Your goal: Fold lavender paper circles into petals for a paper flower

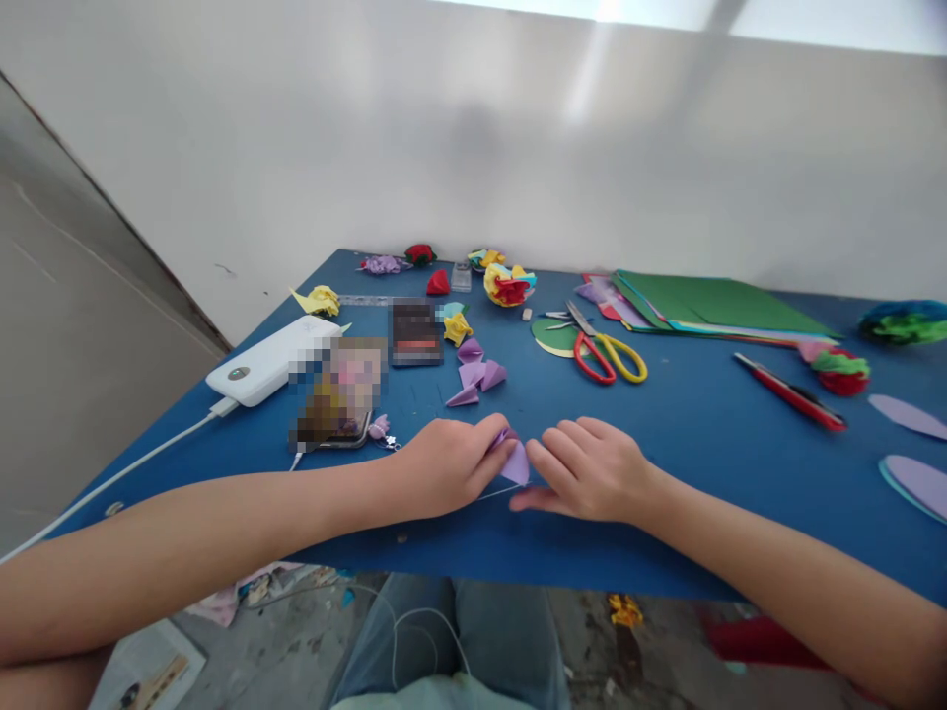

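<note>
My left hand [463, 463] is closed, pinching a folded purple paper piece [516, 463] between thumb and fingers. Just right of that paper, my right hand [592, 468] has loosely bent fingers, with the thumb stretched out below and apart from them. Nothing shows in its grasp, though the palm side is hidden. A thin pale line [504, 491], perhaps thread, runs under the paper towards the right thumb. Beyond the hands lie several folded purple paper pieces [473, 375]. Farther back right, scissors [603, 345] with red and yellow handles rest partly on green and yellow paper rounds.
A white power bank [273, 363] and a cabled phone [344, 394] lie left on the blue table [695, 444]. Paper flowers [509, 284] stand near the wall. Stacked coloured paper [717, 306], a red-handled cutter [795, 394] and purple ovals [917, 478] lie right.
</note>
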Demonstrator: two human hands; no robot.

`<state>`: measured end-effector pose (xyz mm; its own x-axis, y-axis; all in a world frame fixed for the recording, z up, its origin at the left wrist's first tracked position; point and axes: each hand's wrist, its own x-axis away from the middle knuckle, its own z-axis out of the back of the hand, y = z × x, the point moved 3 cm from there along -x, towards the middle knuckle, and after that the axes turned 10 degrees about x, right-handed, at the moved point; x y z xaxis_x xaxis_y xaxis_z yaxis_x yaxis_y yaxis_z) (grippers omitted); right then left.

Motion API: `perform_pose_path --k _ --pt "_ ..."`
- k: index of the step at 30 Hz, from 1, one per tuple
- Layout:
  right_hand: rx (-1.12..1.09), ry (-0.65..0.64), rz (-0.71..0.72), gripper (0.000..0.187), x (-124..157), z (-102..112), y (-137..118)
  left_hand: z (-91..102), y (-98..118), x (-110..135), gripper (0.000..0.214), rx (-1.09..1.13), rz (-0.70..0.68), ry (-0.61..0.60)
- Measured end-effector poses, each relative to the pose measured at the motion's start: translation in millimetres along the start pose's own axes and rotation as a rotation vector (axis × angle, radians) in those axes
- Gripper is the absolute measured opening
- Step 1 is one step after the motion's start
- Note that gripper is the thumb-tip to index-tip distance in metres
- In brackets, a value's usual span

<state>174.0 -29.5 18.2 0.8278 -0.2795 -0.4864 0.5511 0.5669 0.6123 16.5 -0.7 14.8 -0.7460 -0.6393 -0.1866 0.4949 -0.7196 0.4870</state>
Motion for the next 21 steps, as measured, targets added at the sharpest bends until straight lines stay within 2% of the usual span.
perform_pose_path --k 4,12,14,16,18,19,21 --pt "0.049 -0.001 0.061 0.032 -0.3 1.3 -2.0 0.2 2.4 0.1 0.021 0.076 0.017 -0.020" --pt "0.040 -0.041 0.105 0.027 0.5 1.0 -4.8 6.2 -3.0 -5.6 0.032 0.276 0.093 -0.030" --pt "0.024 -0.072 0.105 0.028 -0.3 -1.0 -5.2 7.9 -7.5 -6.5 0.037 0.285 0.118 0.018" --pt "0.005 -0.115 0.100 0.029 -1.0 -4.0 -5.5 12.5 -11.8 -5.7 0.038 0.241 0.121 0.115" --pt "-0.004 -0.156 0.085 0.031 -1.5 -7.1 -5.4 19.8 -12.0 -3.0 0.033 0.109 0.035 0.229" --pt "-0.006 -0.175 0.074 0.031 -1.6 -8.5 -5.2 23.4 -8.9 -0.8 0.030 0.001 -0.072 0.281" --pt "-0.014 -0.209 0.060 0.030 -1.7 -10.6 -5.0 24.8 2.2 5.4 0.026 -0.251 -0.391 0.284"
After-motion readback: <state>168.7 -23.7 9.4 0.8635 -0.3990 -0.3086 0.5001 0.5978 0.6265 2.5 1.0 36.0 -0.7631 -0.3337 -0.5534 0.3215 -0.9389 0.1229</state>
